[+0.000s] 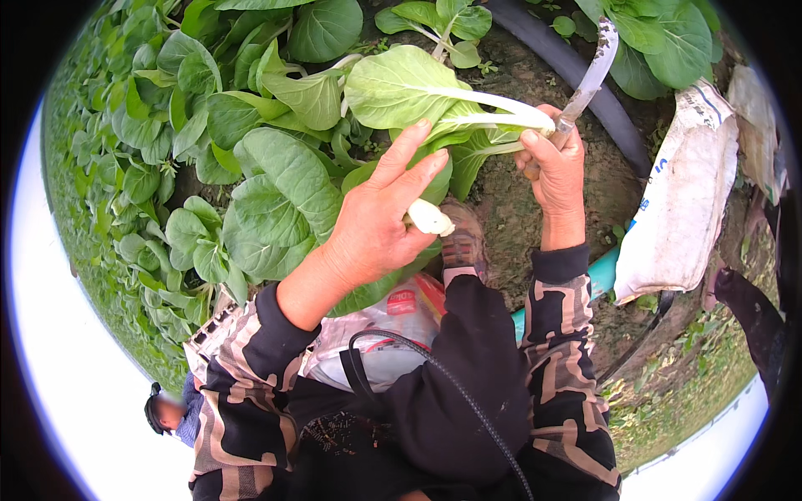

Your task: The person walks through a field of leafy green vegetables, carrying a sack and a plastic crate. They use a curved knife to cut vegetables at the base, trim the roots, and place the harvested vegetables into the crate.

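Observation:
My left hand [380,216] holds a leafy bok choy head, its white cut base [430,218] showing beside the thumb and its leaves lying under the hand. The index and middle fingers stretch towards a second, paler bok choy piece [404,87]. My right hand [554,160] pinches the white stem end of that piece between thumb and fingers. The same hand grips a curved, soil-specked sickle [586,87], whose blade rises to the upper right. Its handle is mostly hidden in the fingers.
Growing bok choy [207,244] fills the left and top. A dark hose [567,66] crosses the soil near a white woven sack [680,200]. My shoe [462,238] stands below the hands, beside a clear plastic bag [376,341]. A person [172,413] is at the lower left.

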{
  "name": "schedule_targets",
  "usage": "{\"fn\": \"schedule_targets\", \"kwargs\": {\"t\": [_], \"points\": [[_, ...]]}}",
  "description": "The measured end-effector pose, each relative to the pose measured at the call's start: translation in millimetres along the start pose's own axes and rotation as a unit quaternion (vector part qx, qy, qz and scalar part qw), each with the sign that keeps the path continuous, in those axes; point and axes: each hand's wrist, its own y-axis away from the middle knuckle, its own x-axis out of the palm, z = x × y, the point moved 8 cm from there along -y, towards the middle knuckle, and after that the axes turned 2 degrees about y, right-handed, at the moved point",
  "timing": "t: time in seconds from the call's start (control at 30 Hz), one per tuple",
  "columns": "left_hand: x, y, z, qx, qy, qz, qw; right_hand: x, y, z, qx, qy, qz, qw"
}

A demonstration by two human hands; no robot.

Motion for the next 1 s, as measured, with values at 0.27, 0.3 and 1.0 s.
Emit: {"fn": "schedule_targets", "kwargs": {"t": [0.27,0.3,1.0], "points": [[20,-40,-24,0.082,-0.112,0.042,0.989,34,33,33,-0.074,0.031,0.09,0.993],[26,-41,-20,0.082,-0.083,0.049,0.992,38,36,30,-0.058,0.002,0.091,0.994],[-64,-51,202,-0.406,-0.262,0.171,0.858,92,-106,-152,0.156,0.507,0.181,0.828]]}}
